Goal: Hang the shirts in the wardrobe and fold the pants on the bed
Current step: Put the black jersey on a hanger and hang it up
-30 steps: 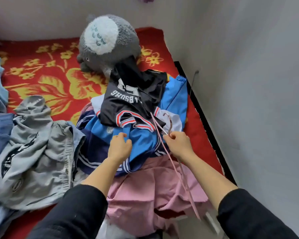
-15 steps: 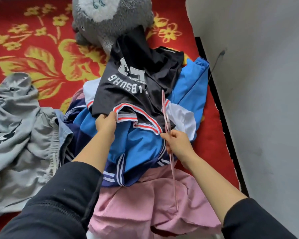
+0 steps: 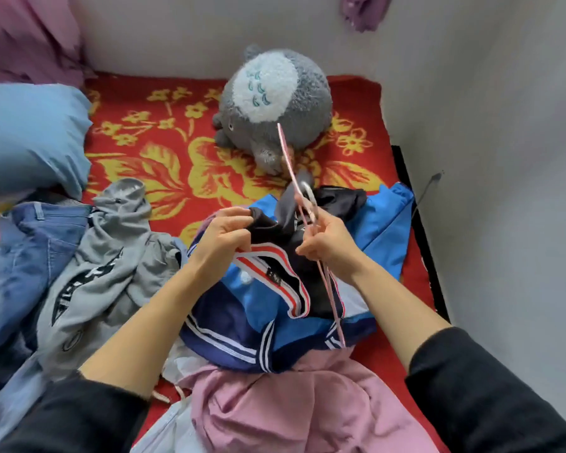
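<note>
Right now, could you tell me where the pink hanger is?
Head view, just right of centre: the right hand grips the pink hanger above the black jersey, its far tip toward the grey plush toy.

- Soft, even light fills the scene. It is fairly bright, with no glare on the pale grey plastered wall.
- Shadows are faint and soft-edged. Fold detail is lost in the dark parts of the black sports jersey with red-and-white trim.
- The thin pink plastic hanger smears with motion blur near its hook, and the left hand and right hand look slightly soft.
- Wide-angle distortion bows the black bed edge and stretches the black sleeves at the lower corners.
- Fine texture looks smoothed throughout.
</note>
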`<state>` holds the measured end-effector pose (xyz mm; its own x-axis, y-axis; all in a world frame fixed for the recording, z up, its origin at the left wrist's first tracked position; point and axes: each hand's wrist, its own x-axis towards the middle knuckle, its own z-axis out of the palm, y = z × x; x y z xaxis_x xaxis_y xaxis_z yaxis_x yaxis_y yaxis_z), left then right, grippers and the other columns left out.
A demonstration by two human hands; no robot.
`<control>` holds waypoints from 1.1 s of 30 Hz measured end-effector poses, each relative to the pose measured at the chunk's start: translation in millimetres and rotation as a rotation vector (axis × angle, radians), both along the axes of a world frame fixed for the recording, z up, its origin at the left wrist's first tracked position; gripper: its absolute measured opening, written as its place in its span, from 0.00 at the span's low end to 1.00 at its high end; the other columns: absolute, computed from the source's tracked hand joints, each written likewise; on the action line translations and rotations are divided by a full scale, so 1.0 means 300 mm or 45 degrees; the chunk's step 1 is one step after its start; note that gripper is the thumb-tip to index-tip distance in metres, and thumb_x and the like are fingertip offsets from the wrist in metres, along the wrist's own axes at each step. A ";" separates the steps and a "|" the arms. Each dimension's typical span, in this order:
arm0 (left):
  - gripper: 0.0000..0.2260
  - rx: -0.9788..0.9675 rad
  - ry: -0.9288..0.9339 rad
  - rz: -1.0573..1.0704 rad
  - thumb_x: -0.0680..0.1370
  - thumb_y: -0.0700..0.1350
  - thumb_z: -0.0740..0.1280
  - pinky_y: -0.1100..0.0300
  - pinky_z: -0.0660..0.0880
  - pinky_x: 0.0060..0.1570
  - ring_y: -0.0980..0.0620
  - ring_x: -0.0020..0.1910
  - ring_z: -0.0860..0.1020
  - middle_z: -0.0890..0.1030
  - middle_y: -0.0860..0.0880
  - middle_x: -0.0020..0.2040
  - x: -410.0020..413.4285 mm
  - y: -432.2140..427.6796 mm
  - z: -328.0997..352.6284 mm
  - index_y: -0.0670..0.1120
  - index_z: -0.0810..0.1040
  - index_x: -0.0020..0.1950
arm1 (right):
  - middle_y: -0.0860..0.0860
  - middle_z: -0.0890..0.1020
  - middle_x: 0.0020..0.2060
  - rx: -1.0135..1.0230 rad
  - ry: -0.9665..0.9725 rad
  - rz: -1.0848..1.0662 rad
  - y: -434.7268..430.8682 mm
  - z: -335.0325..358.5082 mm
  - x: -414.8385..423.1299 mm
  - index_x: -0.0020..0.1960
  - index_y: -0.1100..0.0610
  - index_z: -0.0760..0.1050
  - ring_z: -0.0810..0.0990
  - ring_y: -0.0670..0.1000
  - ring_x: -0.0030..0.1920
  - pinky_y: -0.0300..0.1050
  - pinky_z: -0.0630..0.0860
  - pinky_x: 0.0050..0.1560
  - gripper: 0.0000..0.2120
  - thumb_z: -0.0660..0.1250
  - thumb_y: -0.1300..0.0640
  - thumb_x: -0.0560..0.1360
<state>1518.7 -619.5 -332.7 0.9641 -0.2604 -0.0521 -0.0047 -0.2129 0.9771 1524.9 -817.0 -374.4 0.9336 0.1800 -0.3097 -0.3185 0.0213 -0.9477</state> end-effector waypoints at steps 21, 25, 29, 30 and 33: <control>0.10 0.244 0.424 0.379 0.78 0.48 0.66 0.64 0.68 0.26 0.52 0.29 0.74 0.74 0.48 0.34 -0.167 0.318 0.134 0.45 0.72 0.41 | 0.43 0.72 0.19 0.113 -0.366 -0.253 0.346 0.649 -0.077 0.35 0.55 0.71 0.65 0.42 0.17 0.33 0.61 0.18 0.11 0.73 0.64 0.67; 0.05 -0.150 0.466 0.591 0.82 0.43 0.58 0.59 0.78 0.26 0.48 0.31 0.80 0.78 0.44 0.44 -0.122 0.373 0.294 0.43 0.70 0.48 | 0.43 0.71 0.20 0.140 -0.396 -0.417 0.288 0.716 -0.101 0.37 0.54 0.72 0.65 0.43 0.19 0.36 0.62 0.19 0.09 0.73 0.61 0.68; 0.07 -0.687 0.253 0.675 0.84 0.40 0.53 0.52 0.80 0.42 0.52 0.38 0.78 0.78 0.47 0.42 -0.063 0.399 0.546 0.43 0.70 0.57 | 0.45 0.67 0.20 0.183 -0.403 -0.585 0.217 0.757 -0.121 0.36 0.55 0.70 0.62 0.44 0.20 0.37 0.60 0.19 0.11 0.73 0.60 0.68; 0.09 -0.780 0.184 0.616 0.84 0.40 0.52 0.55 0.80 0.37 0.55 0.33 0.78 0.78 0.49 0.37 -0.056 0.393 0.617 0.44 0.71 0.53 | 0.44 0.67 0.19 0.201 -0.405 -0.616 0.202 0.764 -0.124 0.37 0.55 0.70 0.63 0.43 0.19 0.36 0.61 0.19 0.11 0.73 0.61 0.69; 0.12 -0.980 -0.013 0.582 0.83 0.40 0.52 0.58 0.80 0.33 0.56 0.30 0.78 0.77 0.50 0.33 -0.043 0.346 0.804 0.48 0.71 0.44 | 0.43 0.68 0.18 0.208 -0.399 -0.640 0.157 0.762 -0.133 0.39 0.55 0.70 0.65 0.42 0.17 0.35 0.62 0.18 0.09 0.71 0.60 0.70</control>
